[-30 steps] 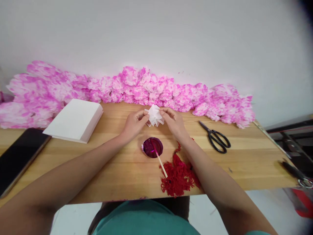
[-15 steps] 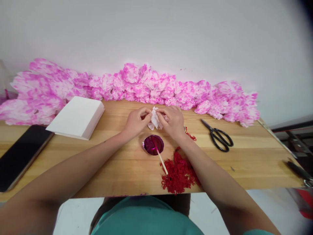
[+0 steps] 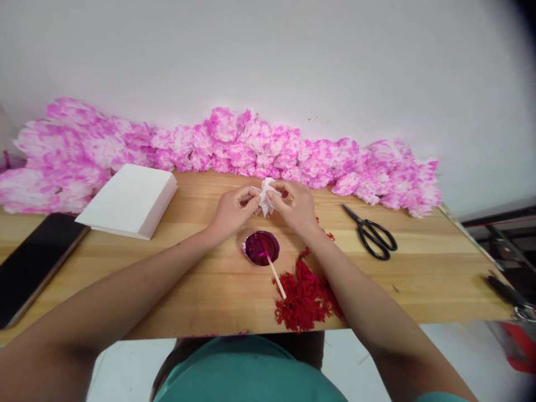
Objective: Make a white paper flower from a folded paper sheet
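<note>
A small white paper flower (image 3: 267, 198) with ruffled layers is pinched between both hands, just above the wooden table. My left hand (image 3: 237, 207) is closed, thumb and forefinger on its left edge. On the other side my right hand (image 3: 296, 205) grips it with thumb and fingers, hiding part of the paper. Nearer to me sits a small round dish of dark magenta liquid (image 3: 255, 248), with a thin wooden stick (image 3: 277, 279) leaning out of it. The stick's lower end rests over a tangle of red yarn (image 3: 304, 301) beside my right forearm.
Many pink-and-white paper flowers (image 3: 243, 145) line the wall at the back. To the left lie a stack of white paper (image 3: 128, 198) and a black phone (image 3: 36, 265). Black-handled scissors (image 3: 372, 231) lie on the right, and another dark-handled tool (image 3: 506, 291) is at the right edge.
The white paper flower has turned slightly between my fingers and shows more of its ruffled folds. Both hands keep nearly the same place and hold.
</note>
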{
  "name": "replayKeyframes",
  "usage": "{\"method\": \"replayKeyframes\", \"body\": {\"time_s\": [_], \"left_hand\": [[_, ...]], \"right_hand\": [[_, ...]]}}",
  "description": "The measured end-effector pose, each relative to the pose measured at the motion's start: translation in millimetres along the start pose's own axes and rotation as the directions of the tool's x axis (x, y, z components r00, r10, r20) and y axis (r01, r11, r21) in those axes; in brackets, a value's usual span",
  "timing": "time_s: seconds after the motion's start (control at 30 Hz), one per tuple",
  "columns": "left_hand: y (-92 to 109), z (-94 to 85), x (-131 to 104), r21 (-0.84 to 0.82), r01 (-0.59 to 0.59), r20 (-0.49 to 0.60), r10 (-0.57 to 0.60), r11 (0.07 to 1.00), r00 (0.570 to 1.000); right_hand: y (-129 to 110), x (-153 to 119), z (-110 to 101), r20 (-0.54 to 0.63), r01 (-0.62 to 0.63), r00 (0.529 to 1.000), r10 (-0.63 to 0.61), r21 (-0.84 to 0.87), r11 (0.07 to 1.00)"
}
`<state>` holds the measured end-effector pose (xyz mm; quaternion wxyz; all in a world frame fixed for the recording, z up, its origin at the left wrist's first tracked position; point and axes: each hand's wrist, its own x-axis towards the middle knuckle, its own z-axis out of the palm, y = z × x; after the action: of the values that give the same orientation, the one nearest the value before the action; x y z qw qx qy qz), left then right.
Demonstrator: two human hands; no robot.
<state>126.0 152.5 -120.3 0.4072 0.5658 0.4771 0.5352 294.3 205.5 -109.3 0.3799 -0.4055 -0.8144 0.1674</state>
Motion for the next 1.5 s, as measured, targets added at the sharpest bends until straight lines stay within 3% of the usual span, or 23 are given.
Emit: {"method": "replayKeyframes", "body": {"time_s": [0.17, 0.3, 0.37, 0.43, 0.53, 0.6, 0.77, 0.83, 0.97, 1.03, 1.13, 1.23, 1.33, 1.43, 1.5], "left_hand": [[4, -0.2, 0, 0.167, 0.003, -0.024, 0.001, 0.986, 1.000], [2, -0.8, 2, 0.233, -0.025, -0.023, 0.032, 0.972, 0.999], [1, -1.6, 4, 0.162, 0.004, -0.019, -0.001, 0.987, 1.000], [0, -2.5, 5, 0.045, 0.077, -0.011, -0.076, 0.996, 0.997], [0, -2.7, 6, -0.065, 0.131, -0.007, -0.132, 0.989, 0.991], [-2, -1.8, 5, -0.071, 0.109, -0.007, -0.109, 0.992, 0.994], [-7, 1.8, 2, 0.011, 0.033, 0.005, -0.033, 0.999, 0.999], [-7, 2.1, 1, 0.010, 0.027, 0.013, -0.027, 1.000, 1.000], [-1, 0.2, 1, -0.014, 0.059, 0.013, -0.059, 0.998, 0.998], [1, -0.5, 1, 0.009, 0.063, 0.037, -0.064, 0.998, 0.997], [2, 0.2, 1, 0.092, 0.039, 0.054, -0.045, 0.995, 0.998], [-2, 1.4, 1, 0.179, 0.008, 0.034, -0.014, 0.984, 0.999], [-3, 1.5, 2, 0.166, 0.024, 0.030, -0.030, 0.986, 0.999], [-2, 0.4, 3, 0.054, 0.068, 0.061, -0.071, 0.996, 0.996], [-2, -0.6, 3, -0.014, 0.082, 0.063, -0.081, 0.997, 0.995]], "right_hand": [[-2, -3, 2, -0.007, 0.142, 0.989, -0.145, -0.185, 0.972], [-7, -5, 2, 0.012, 0.183, 0.983, -0.185, -0.225, 0.957], [-7, -4, 3, -0.017, 0.114, 0.993, -0.117, -0.148, 0.982], [-5, -3, 4, -0.045, -0.033, 0.998, 0.034, 0.032, 0.999], [-3, -1, 4, -0.006, -0.210, 0.975, 0.220, 0.281, 0.937], [-3, -1, 3, 0.019, -0.217, 0.975, 0.223, 0.306, 0.927], [-6, -1, 4, -0.021, -0.039, 0.999, 0.041, 0.099, 0.994], [-5, -1, 5, -0.032, -0.085, 0.995, 0.091, 0.152, 0.985], [-1, -1, 6, 0.026, -0.267, 0.959, 0.283, 0.429, 0.863], [-1, -1, 5, 0.022, -0.243, 0.966, 0.257, 0.414, 0.877], [-4, -4, 4, -0.017, -0.107, 0.993, 0.114, 0.241, 0.965], [-8, -5, 5, -0.018, -0.005, 1.000, 0.007, 0.111, 0.994], [-7, -4, 6, -0.011, -0.132, 0.990, 0.139, 0.259, 0.957], [-2, -1, 7, 0.028, -0.310, 0.938, 0.346, 0.519, 0.797], [0, 0, 6, 0.038, -0.340, 0.917, 0.396, 0.594, 0.729]]}}
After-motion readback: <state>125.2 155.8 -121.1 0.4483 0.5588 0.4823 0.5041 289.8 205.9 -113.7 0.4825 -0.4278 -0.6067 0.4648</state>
